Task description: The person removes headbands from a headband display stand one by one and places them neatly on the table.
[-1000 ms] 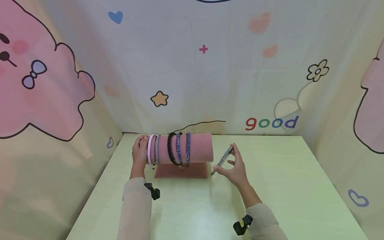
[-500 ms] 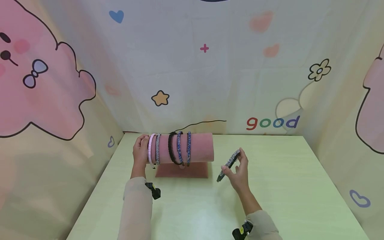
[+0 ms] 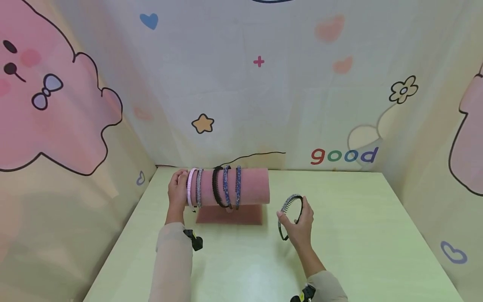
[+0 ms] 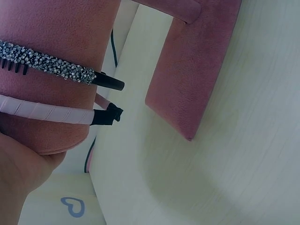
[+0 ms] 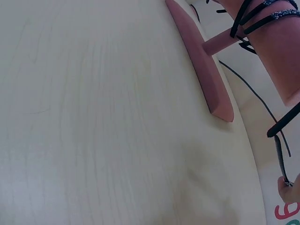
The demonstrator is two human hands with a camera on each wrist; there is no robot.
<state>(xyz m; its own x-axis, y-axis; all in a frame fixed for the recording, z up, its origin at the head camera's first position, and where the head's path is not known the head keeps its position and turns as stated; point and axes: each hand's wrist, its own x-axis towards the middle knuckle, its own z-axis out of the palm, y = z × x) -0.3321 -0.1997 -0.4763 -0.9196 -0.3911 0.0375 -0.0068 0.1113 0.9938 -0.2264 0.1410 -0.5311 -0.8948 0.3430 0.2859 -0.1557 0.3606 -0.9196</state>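
In the head view my left hand [image 3: 176, 195] grips the left end of a pink velvet headband stand [image 3: 253, 186], a horizontal roll on a flat base. Around the roll sit a pale pink wrapped headband [image 3: 190, 186], a silver rhinestone headband [image 3: 198, 187], a black toothed headband [image 3: 216, 188] and blue glittery ones [image 3: 238, 187]. To the right of the roll, my right hand [image 3: 299, 224] pinches a glittery toothed headband [image 3: 280, 230] between thumb and fingers, above the table. Only a fingertip [image 5: 285, 191] of that hand shows in the right wrist view.
The stand's base [image 3: 229, 214] rests on a pale green table [image 3: 358, 235] near its back edge. Printed cloth [image 3: 241, 96] hangs behind and along both sides. Dark wrist cameras are strapped at both sleeves.
My right hand has moved a little right and down, away from the roll's end. The headband in it has turned, so its open curve now shows. My left hand stays on the stand.
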